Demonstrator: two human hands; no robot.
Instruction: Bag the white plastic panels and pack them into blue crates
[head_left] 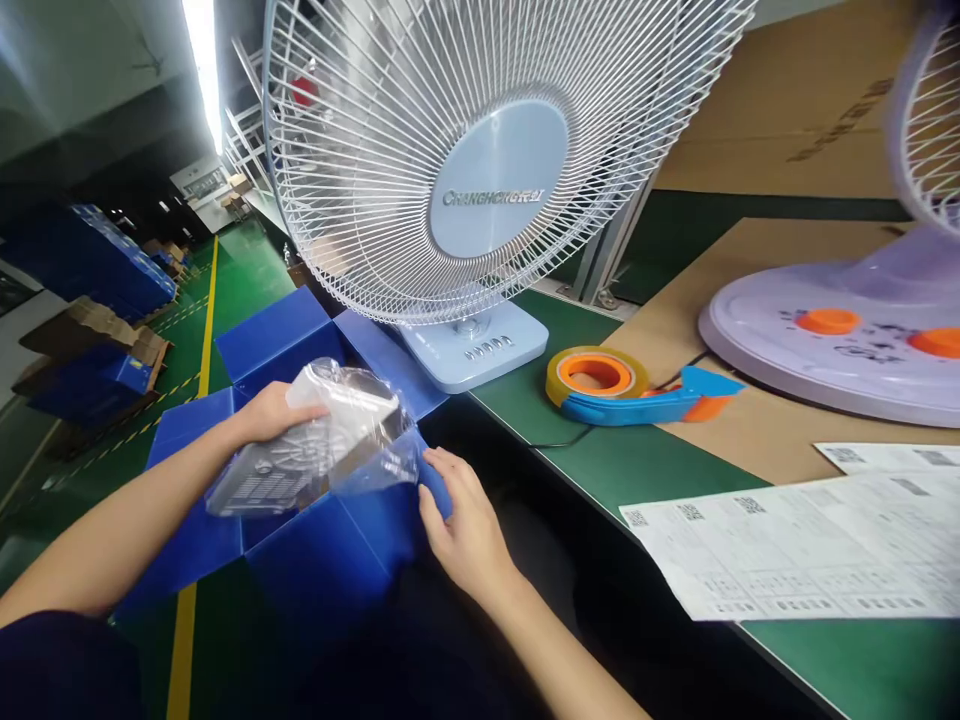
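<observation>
My left hand (281, 412) is closed on a clear plastic bag (330, 430) with a white sheet and a grey part showing in it. The bag is over the open blue box (322, 550). At the box's right side, my right hand (461, 515) has its fingers wrapped on a blue flap edge (433, 488), near the bag's right end. Behind the box, a light blue fan (499, 180) stands on the edge of the green table (570, 480), its base overlapping a box flap.
A tape dispenser (637, 395) lies mid-table. Printed sheets (795, 545) are at the right. A lilac fan base (832, 330) stands on cardboard (690, 290). Beyond are stacked blue boxes (90, 260) on the green floor.
</observation>
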